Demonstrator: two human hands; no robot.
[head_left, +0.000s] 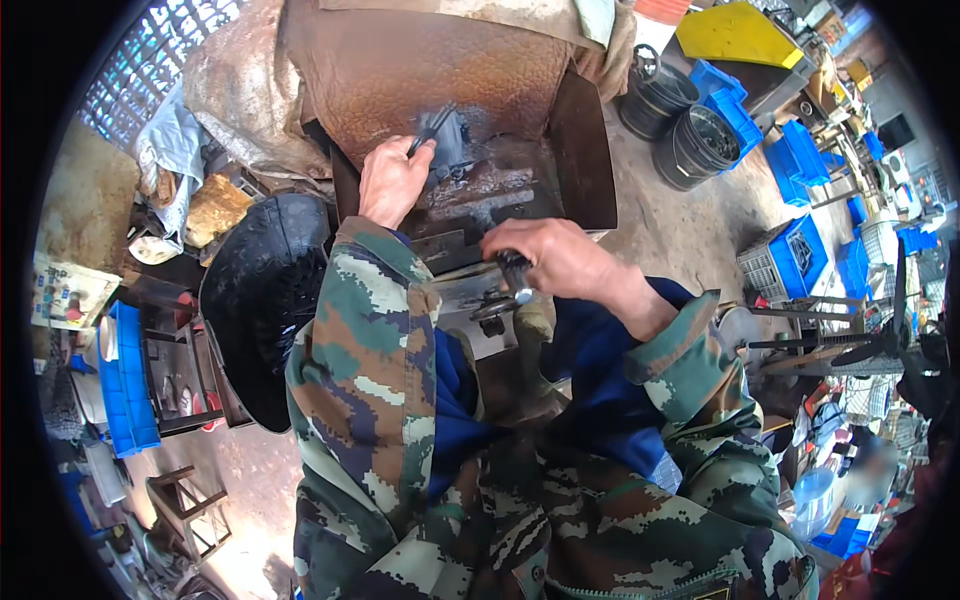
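My left hand (392, 182) is closed around dark slim metal pieces (432, 132), which point up and away over the metal work tray (583, 150). My right hand (562, 258) is closed in front of the tray, gripping a short dark bundle (514, 268) with a shiny rounded end; its kind cannot be made out. Under my hands sits a small metal fixture (492, 312) at the tray's near edge. Grey dusty bars and scraps (480, 195) lie in the tray. Behind it hangs a brown, wrinkled sheet (430, 70).
A large black tub (245, 255) holding dark pieces stands close at my left. Black buckets (690, 165) and blue crates (795, 255) stand to the right. A blue bin (128, 380) and a small stool (190, 505) are at the left. A fan (895, 320) stands far right.
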